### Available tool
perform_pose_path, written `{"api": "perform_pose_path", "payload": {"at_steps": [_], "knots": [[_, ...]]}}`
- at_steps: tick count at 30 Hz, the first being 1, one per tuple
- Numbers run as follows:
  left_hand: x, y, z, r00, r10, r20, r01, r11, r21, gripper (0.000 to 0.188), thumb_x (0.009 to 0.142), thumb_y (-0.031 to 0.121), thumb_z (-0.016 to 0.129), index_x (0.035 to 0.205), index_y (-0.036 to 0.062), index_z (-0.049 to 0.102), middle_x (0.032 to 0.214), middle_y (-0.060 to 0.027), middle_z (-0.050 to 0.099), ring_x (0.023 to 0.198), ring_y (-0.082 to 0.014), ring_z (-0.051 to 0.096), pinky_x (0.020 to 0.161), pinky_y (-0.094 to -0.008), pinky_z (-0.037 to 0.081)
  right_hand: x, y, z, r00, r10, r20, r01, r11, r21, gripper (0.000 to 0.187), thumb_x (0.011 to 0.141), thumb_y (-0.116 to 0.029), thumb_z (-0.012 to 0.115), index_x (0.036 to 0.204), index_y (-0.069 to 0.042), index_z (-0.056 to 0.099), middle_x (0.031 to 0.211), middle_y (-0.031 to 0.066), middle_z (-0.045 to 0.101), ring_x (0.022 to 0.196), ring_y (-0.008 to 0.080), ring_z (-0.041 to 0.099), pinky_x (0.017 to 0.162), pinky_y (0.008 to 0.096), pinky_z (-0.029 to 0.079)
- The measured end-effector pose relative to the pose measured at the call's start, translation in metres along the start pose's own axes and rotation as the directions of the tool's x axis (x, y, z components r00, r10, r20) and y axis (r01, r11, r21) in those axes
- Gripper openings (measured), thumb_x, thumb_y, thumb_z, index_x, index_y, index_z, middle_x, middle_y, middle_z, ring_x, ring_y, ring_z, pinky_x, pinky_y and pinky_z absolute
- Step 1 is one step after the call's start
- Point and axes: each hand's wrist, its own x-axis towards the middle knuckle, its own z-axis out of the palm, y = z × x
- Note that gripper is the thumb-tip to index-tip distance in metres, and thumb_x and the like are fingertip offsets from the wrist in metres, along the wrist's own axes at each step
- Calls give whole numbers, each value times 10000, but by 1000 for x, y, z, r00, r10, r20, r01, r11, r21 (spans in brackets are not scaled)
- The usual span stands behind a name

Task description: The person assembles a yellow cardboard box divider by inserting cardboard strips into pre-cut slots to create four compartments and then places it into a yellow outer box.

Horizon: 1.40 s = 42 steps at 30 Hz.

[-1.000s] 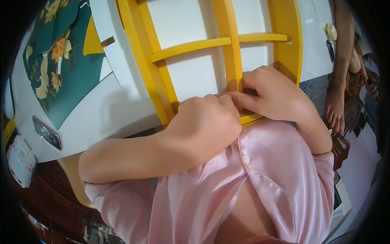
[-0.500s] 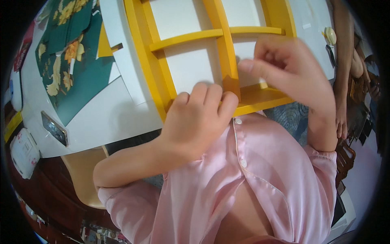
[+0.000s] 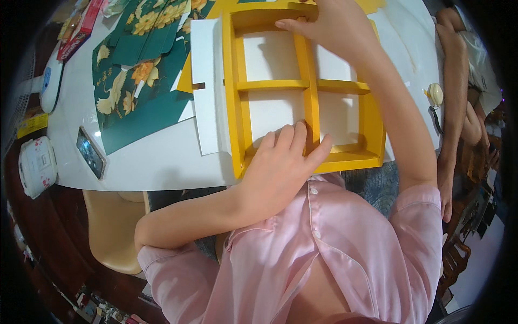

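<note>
While the head camera looks straight down, much is cut off or covered. The far edge of the yellow divider tray [image 3: 237,86] runs out of the top of the picture, and its near rail is partly hidden under the left hand [image 3: 280,162]. A pink satin shirt [image 3: 324,254] fills the lower part of the view and blocks the table edge below the tray. The palm of the right hand [image 3: 329,24] cannot be seen, so whether it pinches anything is not clear.

The tray lies flat on a white table [image 3: 162,162], on top of a white card sheet [image 3: 208,108], with its cross bars dividing it into compartments. The left hand rests on the tray's near end, fingers spread flat and slightly apart, fingertips at the foot of the centre bar, thumb angled out to the right; it grips nothing. The right hand reaches to the far end, fingers extended and close together, lying on the top of the centre bar.

Left of the tray lie green floral printed sheets [image 3: 140,92] and a phone [image 3: 90,153]. Another person's arm [image 3: 456,97] rests along the right edge.
</note>
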Motion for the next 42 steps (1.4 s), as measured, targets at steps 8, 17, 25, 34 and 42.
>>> {"api": "perform_pose_path", "payload": {"at_steps": [8, 17, 25, 34, 42], "knots": [[-2, 1, 5, 999, -6, 53, 12, 995, -101, 624, 724, 143, 715, 1300, 22, 509, 1264, -215, 532, 981, -278, 554, 758, -341, 483, -5, -15, -18, 987, 142, 73, -129, 979, -159, 553, 734, -317, 809, 1068, 33, 541, 976, 224, 670, 937, 359, 658, 815, 444, 499], [-2, 2, 6, 997, 1, 77, 5, 997, -81, 660, 733, 144, 707, 1339, 0, 486, 1265, -213, 536, 982, -276, 556, 740, -339, 491, -32, 11, 12, 983, 180, 38, -179, 984, -15, 257, 821, -192, 719, 860, -40, 516, 684, 125, 618, 627, 311, 572, 595, 418, 462], [-1, -1, 4, 999, 31, 20, -29, 995, -93, 664, 746, 139, 705, 1355, -3, 479, 1264, -206, 541, 992, -277, 551, 724, -339, 484, -35, 7, 12, 978, 196, 69, -195, 981, -20, 171, 810, -145, 684, 820, -25, 562, 710, 154, 643, 688, 347, 617, 603, 448, 475], [-7, -6, 13, 998, 38, -52, -46, 985, -166, 635, 752, 116, 678, 1347, 15, 481, 1282, -209, 522, 1042, -289, 529, 767, -375, 466, -39, 8, 18, 974, 218, 57, -208, 968, -141, 196, 838, -196, 678, 864, -50, 551, 722, 123, 634, 699, 324, 606, 631, 432, 474], [-6, -7, 15, 999, 40, -10, -42, 975, -219, 643, 782, 144, 679, 1375, 10, 472, 1280, -216, 518, 1064, -297, 526, 812, -380, 468, -41, 16, 19, 965, 259, 29, -255, 962, -103, 256, 854, -264, 690, 853, -36, 574, 710, 120, 633, 657, 308, 596, 613, 420, 473]]}}
